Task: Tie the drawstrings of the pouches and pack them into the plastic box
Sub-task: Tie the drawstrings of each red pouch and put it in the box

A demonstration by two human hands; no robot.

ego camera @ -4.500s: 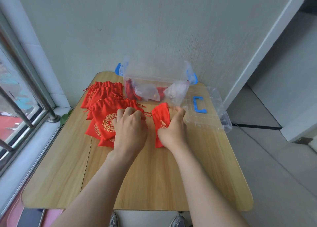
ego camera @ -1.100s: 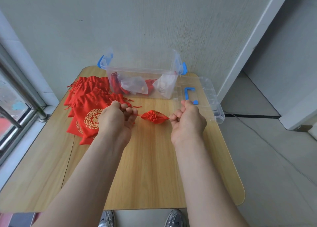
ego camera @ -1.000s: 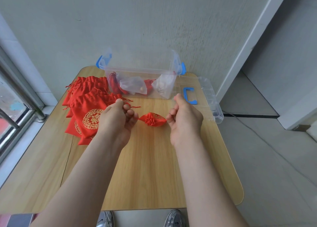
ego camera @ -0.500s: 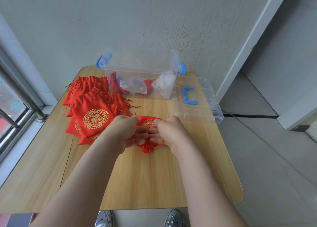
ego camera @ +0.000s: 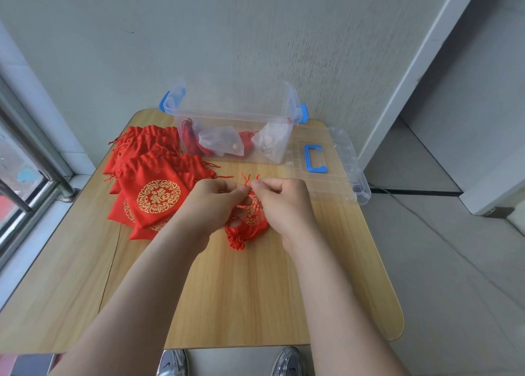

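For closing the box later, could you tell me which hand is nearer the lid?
Right: the right hand, pinching the drawstring, is beside the lid's near corner; the left hand is further left.

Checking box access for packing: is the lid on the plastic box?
No, the clear lid lies flat on the table, to the right of the open plastic box.

- The left hand (ego camera: 216,202) and right hand (ego camera: 284,202) are pinching the drawstrings (ego camera: 247,180), filling the gap between pile and lid.
- The pile of red pouches (ego camera: 153,188) is crowding the left side, reaching the plastic box (ego camera: 227,116).
- The box is standing open-topped against the wall (ego camera: 255,35), reachable from above.
- The clear lid (ego camera: 335,182) is lying flat on the right, just beside the box.
- The worktop (ego camera: 241,296) is lying bare between the hands and its near edge.
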